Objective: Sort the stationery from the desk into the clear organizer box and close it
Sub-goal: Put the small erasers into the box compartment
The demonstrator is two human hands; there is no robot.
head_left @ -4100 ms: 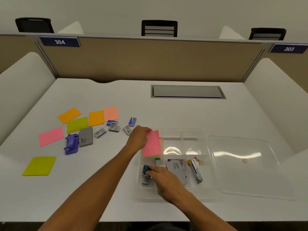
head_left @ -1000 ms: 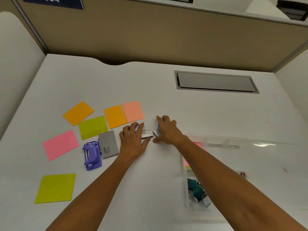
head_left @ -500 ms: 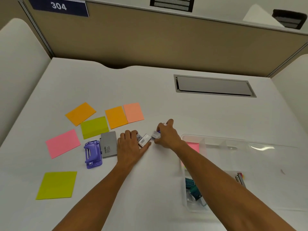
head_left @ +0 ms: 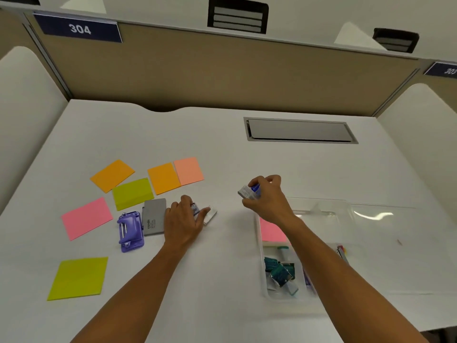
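My right hand (head_left: 265,198) is lifted off the desk, holding small blue and grey staple boxes (head_left: 250,191) just left of the clear organizer box (head_left: 319,206). My left hand (head_left: 184,220) lies on the desk with its fingers closed around more small staple boxes (head_left: 210,215). The organizer holds a pink note pad (head_left: 272,231), teal binder clips (head_left: 279,271) and a stapler (head_left: 342,252), partly hidden by my right arm. On the desk to the left lie a grey stamp pad (head_left: 153,216) and a purple hole punch (head_left: 130,231).
Sticky note pads lie on the left of the desk: two orange (head_left: 112,175), one peach (head_left: 189,170), two yellow-green (head_left: 78,278) and one pink (head_left: 86,217). The organizer's clear lid (head_left: 395,233) lies open to the right. A grey cable hatch (head_left: 300,131) sits at the back.
My right hand has lifted its staple boxes off the desk and moved right toward the organizer. My left hand has gathered the other boxes under its fingers. The camera has tilted up.
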